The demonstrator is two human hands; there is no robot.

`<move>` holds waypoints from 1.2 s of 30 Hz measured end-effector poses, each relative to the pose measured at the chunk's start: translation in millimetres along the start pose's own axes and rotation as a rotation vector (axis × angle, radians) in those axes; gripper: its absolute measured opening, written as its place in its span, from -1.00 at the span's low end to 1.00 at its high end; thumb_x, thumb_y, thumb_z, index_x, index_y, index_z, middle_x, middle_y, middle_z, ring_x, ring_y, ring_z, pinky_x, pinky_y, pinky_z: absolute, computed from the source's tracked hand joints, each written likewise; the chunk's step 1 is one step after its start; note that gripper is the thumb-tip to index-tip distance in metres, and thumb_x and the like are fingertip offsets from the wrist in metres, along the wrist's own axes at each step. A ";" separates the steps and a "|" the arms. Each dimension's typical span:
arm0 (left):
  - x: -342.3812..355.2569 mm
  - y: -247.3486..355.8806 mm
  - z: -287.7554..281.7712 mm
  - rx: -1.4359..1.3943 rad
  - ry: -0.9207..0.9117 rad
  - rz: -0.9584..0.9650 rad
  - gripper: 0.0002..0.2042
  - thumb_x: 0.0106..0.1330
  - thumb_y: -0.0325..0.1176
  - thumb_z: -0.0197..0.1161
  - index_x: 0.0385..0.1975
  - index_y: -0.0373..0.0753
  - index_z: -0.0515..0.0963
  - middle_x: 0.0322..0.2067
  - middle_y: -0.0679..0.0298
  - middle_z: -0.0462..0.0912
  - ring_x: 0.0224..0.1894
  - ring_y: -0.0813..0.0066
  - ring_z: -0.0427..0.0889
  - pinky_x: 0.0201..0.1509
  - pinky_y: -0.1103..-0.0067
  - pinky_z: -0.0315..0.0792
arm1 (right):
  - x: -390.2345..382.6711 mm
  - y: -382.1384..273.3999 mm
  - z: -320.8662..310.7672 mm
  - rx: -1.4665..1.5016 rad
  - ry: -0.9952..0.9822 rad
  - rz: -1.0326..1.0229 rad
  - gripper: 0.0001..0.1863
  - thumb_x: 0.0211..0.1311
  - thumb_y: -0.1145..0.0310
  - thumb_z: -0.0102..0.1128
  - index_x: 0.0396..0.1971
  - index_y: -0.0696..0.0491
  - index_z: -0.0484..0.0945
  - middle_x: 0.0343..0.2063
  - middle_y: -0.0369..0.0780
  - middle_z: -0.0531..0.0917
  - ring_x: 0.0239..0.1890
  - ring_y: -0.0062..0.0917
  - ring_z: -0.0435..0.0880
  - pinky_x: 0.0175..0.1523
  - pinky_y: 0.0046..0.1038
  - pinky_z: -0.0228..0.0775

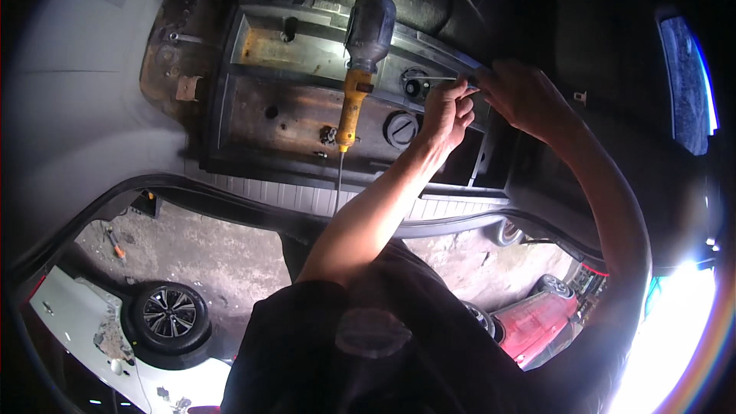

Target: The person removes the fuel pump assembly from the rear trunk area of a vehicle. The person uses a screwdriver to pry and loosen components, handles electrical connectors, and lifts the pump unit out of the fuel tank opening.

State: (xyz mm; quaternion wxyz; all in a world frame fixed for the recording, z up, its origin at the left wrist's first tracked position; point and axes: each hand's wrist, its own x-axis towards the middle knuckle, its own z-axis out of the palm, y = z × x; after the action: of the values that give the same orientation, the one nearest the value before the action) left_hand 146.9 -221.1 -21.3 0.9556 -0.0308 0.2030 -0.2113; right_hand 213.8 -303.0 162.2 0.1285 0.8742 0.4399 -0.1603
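A thin metal rod (433, 78) runs sideways above a round fitting (415, 87) in the dark compartment tray (307, 79). My left hand (448, 115) is closed, its thumb and forefinger pinching the rod and its other fingers curled. To its right my right hand (529, 98) is closed about the rod's other end, where a small bluish part shows between the hands. That end is mostly hidden, so the tool's exact kind is unclear. A corded work lamp (354, 103) with yellow handle and black hood lies across the tray, left of my hands. Near my left wrist sits a round black cap (401, 129).
The tray lies in a car's cargo area, with a ribbed sill (291, 195) at its near edge. A wrench (192, 38) rests left of it. Behind me are a white car's wheel (170, 314), a red car (537, 326) and an orange-handled tool (116, 245) on the concrete floor.
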 end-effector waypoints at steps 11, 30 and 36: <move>-11.3 -0.8 4.1 0.074 0.041 -0.035 -0.95 0.42 -0.37 0.23 -0.21 -0.10 0.53 -0.34 0.38 0.51 -0.59 0.72 0.23 -0.54 0.69 0.11 | 0.4 -6.1 8.4 0.011 0.075 -0.035 -0.64 0.38 0.11 0.20 -0.30 0.17 0.61 -0.52 -0.07 0.58 -0.42 -0.24 0.65 -0.24 -0.22 0.46; -8.1 2.5 1.1 0.069 0.087 -0.071 -0.84 0.39 -0.25 0.34 -0.27 -0.10 0.49 -0.41 0.41 0.49 -0.63 0.73 0.22 -0.59 0.68 0.09 | 12.8 0.2 7.4 0.351 -0.254 0.335 -0.76 0.28 0.23 0.19 -0.26 0.10 0.64 -0.51 -0.04 0.67 -0.39 -0.15 0.73 -0.22 -0.15 0.58; -5.3 4.3 -5.6 0.120 0.058 -0.081 -0.88 0.42 -0.25 0.30 -0.24 -0.09 0.53 -0.36 0.42 0.55 -0.62 0.73 0.23 -0.58 0.68 0.13 | 11.4 -2.3 10.5 0.255 -0.078 0.171 -0.75 0.22 0.26 0.26 -0.28 0.15 0.66 -0.56 -0.05 0.62 -0.44 -0.16 0.70 -0.27 -0.14 0.53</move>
State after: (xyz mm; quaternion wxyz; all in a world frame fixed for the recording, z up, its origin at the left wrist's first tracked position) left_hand 142.0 -214.8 -25.1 0.9401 0.0243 0.2162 -0.2626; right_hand 216.6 -297.2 147.9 0.0466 0.9108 0.3348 -0.2370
